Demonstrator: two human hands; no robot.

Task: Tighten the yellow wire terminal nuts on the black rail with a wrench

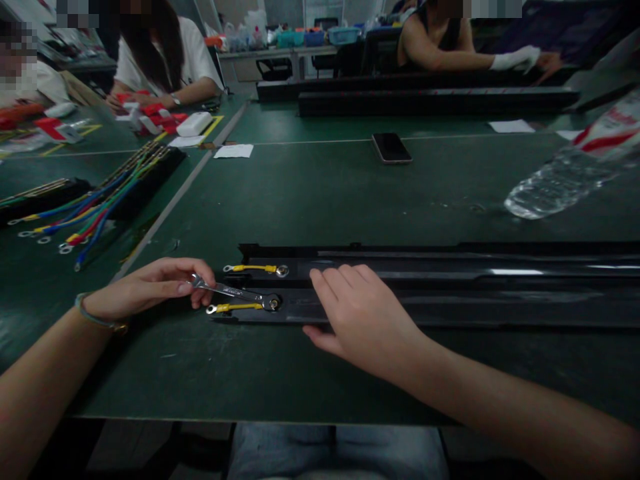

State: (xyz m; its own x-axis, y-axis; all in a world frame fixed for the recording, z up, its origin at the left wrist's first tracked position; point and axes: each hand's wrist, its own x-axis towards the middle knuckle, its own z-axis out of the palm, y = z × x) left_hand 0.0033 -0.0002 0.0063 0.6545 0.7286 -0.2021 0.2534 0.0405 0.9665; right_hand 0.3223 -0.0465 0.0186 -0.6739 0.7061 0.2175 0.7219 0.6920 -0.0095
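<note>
Two long black rails [450, 303] lie side by side across the bench. Each has a short yellow wire with ring lugs at its left end: a far yellow wire [255, 268] and a near yellow wire [239, 307]. My left hand [165, 283] pinches one end of a combination wrench [233, 291]. The wrench's ring end sits around the nut on the near rail, over the wire's inner lug. My right hand [357, 313] is wrapped over the rails just right of the nut, thumb at the near edge and fingers across the top.
A phone [391, 148] lies beyond the rails, with a tilted water bottle [565, 167] to the right. Bundled coloured wires [115, 200] lie at left. Across the bench, co-workers sit near red and white parts [155, 117] and more black rails [430, 102].
</note>
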